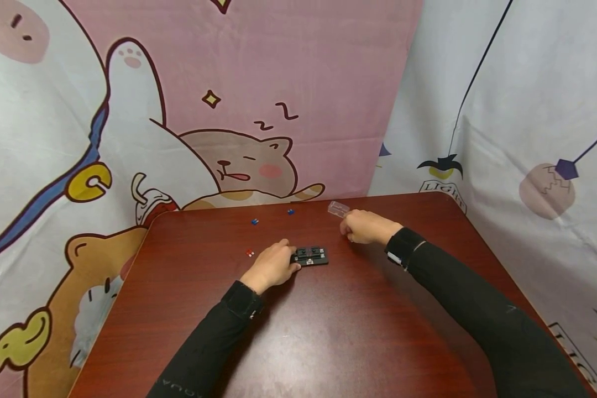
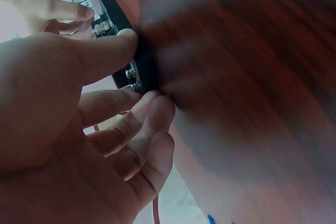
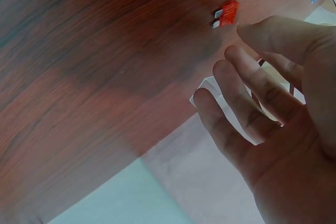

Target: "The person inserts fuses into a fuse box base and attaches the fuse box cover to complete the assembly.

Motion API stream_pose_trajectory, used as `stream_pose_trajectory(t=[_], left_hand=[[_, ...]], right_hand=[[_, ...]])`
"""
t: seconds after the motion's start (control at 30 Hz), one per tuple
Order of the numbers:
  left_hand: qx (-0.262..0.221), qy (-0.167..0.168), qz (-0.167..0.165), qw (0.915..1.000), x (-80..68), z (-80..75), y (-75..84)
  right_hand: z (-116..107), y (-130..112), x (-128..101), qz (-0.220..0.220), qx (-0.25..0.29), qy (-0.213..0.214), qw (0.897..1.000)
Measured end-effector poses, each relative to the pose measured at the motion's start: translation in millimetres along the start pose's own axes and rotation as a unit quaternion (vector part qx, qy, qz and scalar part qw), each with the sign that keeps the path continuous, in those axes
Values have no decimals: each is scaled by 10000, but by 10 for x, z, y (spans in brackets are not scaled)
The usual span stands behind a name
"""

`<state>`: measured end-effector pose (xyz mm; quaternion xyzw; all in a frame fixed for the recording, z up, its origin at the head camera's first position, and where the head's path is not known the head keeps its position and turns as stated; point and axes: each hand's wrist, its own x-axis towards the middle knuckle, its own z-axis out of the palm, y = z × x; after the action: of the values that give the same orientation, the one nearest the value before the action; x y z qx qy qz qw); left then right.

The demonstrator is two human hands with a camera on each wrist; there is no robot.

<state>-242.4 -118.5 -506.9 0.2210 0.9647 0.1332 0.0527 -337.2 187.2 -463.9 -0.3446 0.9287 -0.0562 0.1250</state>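
In the head view, the left hand (image 1: pixel 272 266) is resting on the dark wooden table (image 1: pixel 328 331), its fingertips touching the near-left end of a small black fuse block (image 1: pixel 310 255), seemingly to keep it from sliding. The right hand (image 1: pixel 365 226) is lying well to the right of the block and a little beyond it, fingers curled loosely. A clear plastic cover (image 1: pixel 338 208) is sitting just past its knuckles; whether the fingers are touching it cannot be told from here. Beyond the left hand, two blue fuses (image 1: pixel 254 221) (image 1: pixel 291 211) are lying apart on the wood, and a red fuse (image 1: pixel 250 252) is sitting just to that hand's left.

In the left wrist view, the left hand (image 2: pixel 79 124) is pinching the fuse block (image 2: pixel 126 40) by its edge: the thumb is pressing on one side and the curled fingers (image 2: pixel 152 108) are bracing the other, which looks like a steadying hold. The right hand's fingers (image 2: pixel 58 11) are showing just beyond the block.

In the right wrist view, the right hand (image 3: pixel 273 108) is hanging relaxed with fingers (image 3: pixel 236 93) slightly bent and holding nothing. A red blade fuse (image 3: pixel 226 13) is lying on the table just past the fingertips, prongs pointing away from the hand, and a pale clear piece is showing behind the fingers.
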Motion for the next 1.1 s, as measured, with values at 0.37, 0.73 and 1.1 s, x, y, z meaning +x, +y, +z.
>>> stream_pose_trajectory(t=[0.37, 0.73, 1.1], left_hand=[[58, -187, -237, 9995, -43, -92, 110], [41, -89, -189, 9998, -50, -92, 105], [88, -105, -227, 9996, -34, -86, 98]], right_hand=[[94, 39, 43, -91, 44, -97, 9999], [98, 45, 74, -224, -38, 30, 9997], [114, 65, 101, -190, -251, 113, 9994]])
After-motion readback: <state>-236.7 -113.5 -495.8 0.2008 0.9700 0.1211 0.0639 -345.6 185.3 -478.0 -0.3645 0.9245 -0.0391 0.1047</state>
